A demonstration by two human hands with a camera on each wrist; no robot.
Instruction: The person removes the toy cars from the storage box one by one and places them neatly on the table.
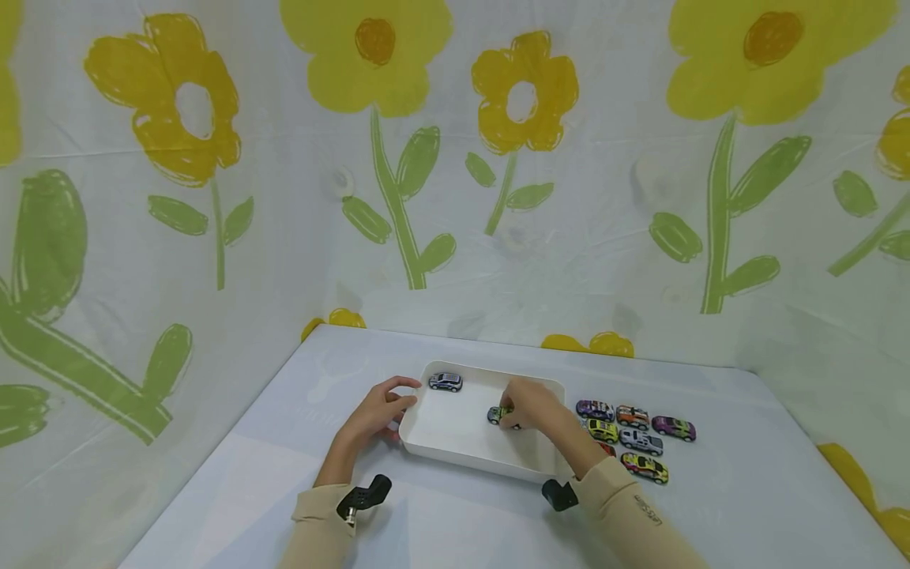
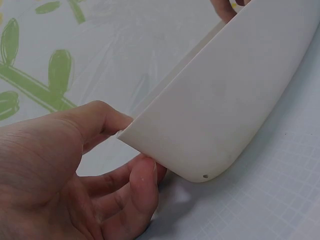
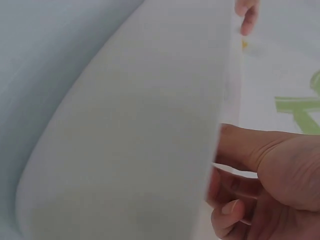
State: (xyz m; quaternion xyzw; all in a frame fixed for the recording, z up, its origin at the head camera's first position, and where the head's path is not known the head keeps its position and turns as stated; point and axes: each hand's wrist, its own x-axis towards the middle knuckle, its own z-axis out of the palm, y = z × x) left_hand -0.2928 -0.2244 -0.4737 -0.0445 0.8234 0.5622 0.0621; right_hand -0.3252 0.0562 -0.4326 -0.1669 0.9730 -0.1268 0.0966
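Note:
A shallow white tray [image 1: 469, 460] lies on the table in front of me. My left hand [image 1: 375, 412] grips its left end; the left wrist view shows the thumb at the rim and the fingers curled under the tray's corner [image 2: 200, 145]. Inside the tray, right of its middle, my right hand [image 1: 535, 405] pinches a small green toy car [image 1: 495, 414] from above, covering part of it. A silver and dark blue toy car [image 1: 445, 382] sits in the tray's far left corner. In the right wrist view the tray wall [image 3: 125, 130] hides the car and the fingertips.
Right of the tray several toy cars stand close together, among them a purple and green one [image 1: 674, 428], a grey one [image 1: 641, 441] and a yellow and red one [image 1: 644, 467]. My right forearm partly covers a red one [image 1: 607, 449]. Flower-printed cloth [image 1: 569, 269] hangs behind the table.

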